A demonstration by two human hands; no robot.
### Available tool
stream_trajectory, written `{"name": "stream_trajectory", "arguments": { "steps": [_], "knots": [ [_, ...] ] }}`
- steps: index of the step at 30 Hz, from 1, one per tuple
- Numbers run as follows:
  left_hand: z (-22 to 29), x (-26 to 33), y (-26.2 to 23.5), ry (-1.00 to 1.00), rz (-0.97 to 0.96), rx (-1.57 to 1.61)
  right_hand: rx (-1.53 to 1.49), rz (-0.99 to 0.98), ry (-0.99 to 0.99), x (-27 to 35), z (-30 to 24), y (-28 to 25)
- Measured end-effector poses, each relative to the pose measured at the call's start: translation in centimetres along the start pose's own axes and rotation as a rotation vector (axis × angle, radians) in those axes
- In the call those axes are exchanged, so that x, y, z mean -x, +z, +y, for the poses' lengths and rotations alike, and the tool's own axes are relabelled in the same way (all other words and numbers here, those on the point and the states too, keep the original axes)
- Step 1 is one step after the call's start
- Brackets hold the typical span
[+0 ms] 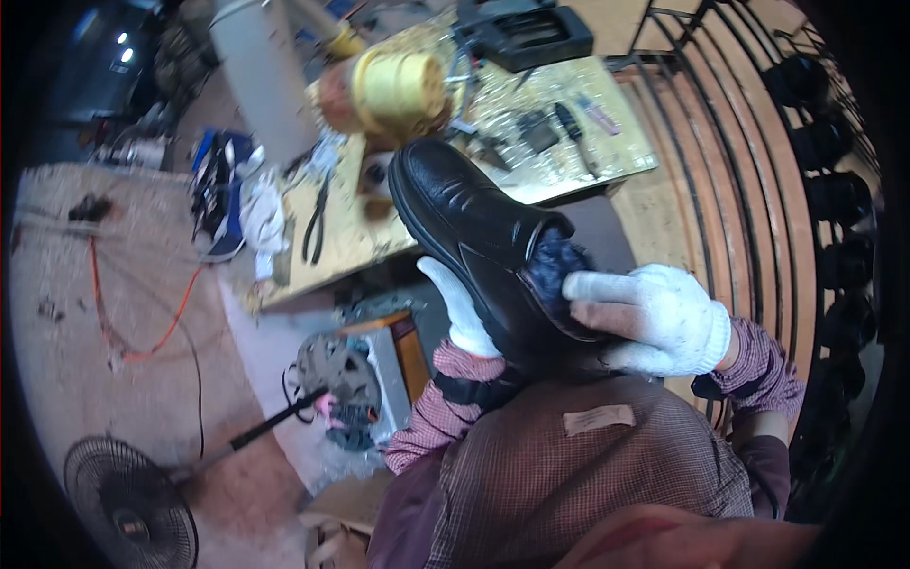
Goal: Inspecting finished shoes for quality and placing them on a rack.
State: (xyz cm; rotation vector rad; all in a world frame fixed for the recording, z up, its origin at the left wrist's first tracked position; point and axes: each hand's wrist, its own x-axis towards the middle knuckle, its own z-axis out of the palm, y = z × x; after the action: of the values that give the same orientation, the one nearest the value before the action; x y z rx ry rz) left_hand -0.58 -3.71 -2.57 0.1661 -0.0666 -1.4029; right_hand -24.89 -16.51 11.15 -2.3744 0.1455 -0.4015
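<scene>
A black leather shoe [464, 204] with dark fluffy lining [555, 270] is held up in front of my apron, its toe tilted toward the far left. My left hand [460, 308], in a white glove, supports the shoe along its sole; part of that hand is hidden behind it. At the heel end, my gloved right hand [664, 318] grips the shoe's opening, with its fingers at the lining and rim. The shoe is above the near edge of a light worktable [626, 156].
On the table are a yellow cylindrical part [398, 85], black-handled pliers [318, 223], a screwdriver [569, 123] and a black plastic tray [521, 40]. Metal racks [730, 161] holding several black shoes [839, 199] line the right. A fan [133, 507] and orange cable [142, 357] are at left.
</scene>
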Motion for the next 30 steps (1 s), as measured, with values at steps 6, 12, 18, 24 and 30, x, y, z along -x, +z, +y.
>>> {"name": "stream_trajectory", "arguments": {
  "steps": [6, 12, 18, 24, 30],
  "knots": [
    [9.4, 2.3, -2.9, 0.336, 0.405, -0.434, 0.099, 0.249, 0.246, 1.8, 1.3, 3.7],
    [15.4, -2.3, -6.2, 0.484, 0.322, -0.499, 0.153, 0.330, 0.432, 3.9, 2.0, 5.3],
    [18.9, -6.6, -10.3, 0.441, 0.239, -0.354, 0.077, 0.340, 0.602, 5.5, 1.9, 6.6],
    [17.6, -7.1, -6.4, 0.103, -0.106, 0.090, 0.109, 0.305, 0.614, 5.2, 2.6, 6.6],
    [18.2, -8.3, -3.7, -0.004, -0.233, 0.093, 0.216, 0.243, 0.540, 3.8, 3.6, 6.4]
  ]
}}
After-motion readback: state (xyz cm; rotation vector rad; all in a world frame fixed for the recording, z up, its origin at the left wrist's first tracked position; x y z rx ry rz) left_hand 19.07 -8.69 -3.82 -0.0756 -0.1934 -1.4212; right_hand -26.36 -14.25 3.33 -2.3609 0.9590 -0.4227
